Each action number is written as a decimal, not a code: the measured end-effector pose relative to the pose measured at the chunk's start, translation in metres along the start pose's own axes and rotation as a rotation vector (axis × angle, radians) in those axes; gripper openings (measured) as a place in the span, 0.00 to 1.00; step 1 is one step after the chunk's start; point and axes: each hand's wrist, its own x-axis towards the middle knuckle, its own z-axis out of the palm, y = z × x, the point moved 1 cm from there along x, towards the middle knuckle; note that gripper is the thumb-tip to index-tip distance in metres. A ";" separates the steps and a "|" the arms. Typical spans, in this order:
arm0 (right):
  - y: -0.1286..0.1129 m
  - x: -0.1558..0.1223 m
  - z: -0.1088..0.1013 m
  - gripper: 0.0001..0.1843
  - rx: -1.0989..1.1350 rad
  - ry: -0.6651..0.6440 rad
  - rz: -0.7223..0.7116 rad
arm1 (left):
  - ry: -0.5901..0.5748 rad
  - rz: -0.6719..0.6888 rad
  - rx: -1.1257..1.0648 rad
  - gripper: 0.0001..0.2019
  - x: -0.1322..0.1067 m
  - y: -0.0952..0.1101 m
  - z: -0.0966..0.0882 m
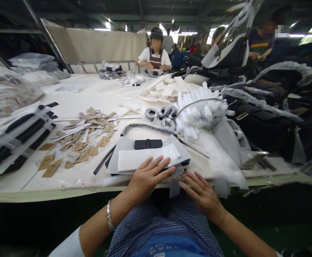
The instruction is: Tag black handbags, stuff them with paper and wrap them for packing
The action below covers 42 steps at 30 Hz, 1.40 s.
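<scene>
A black handbag (185,162) lies flat before me at the table's front edge, partly hidden by a pale sheet (124,144) and a white foam piece (136,158). A black strap tab (148,144) shows above the foam. My left hand (152,175) rests on the foam with its fingers stretched out. Beside the bag's lower right corner is my right hand (202,194), fingers extended and nothing visibly held. Between the hands a translucent strip (174,189) hangs over the edge. The bag's plastic-wrapped handle (145,127) curves behind it.
Cardboard tags (91,142) lie scattered left of the bag, beyond them wrapped black bags (19,139). White foam rolls (199,112), coiled straps (152,113) and foam sheets (166,89) sit behind. Black handbags (273,110) pile up at right. A co-worker (156,53) works across the table.
</scene>
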 end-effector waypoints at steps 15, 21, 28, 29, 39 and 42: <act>-0.027 0.020 0.001 0.19 0.369 0.136 -0.076 | 0.002 -0.019 0.023 0.27 0.001 0.000 0.000; -0.010 0.002 0.013 0.27 0.051 0.135 0.123 | 0.038 -0.029 0.021 0.25 0.004 0.001 -0.001; -0.004 0.005 0.033 0.26 0.101 0.153 0.007 | 0.055 -0.008 0.015 0.25 0.006 -0.001 0.001; -0.003 0.008 0.032 0.25 0.143 0.168 -0.007 | 0.052 -0.009 0.017 0.25 0.006 -0.002 0.001; -0.015 0.019 0.011 0.22 0.452 0.141 -0.026 | 0.071 -0.016 0.051 0.24 0.003 0.000 0.003; -0.021 0.014 0.008 0.22 0.458 0.117 0.003 | 0.086 -0.019 0.057 0.24 0.002 0.002 0.004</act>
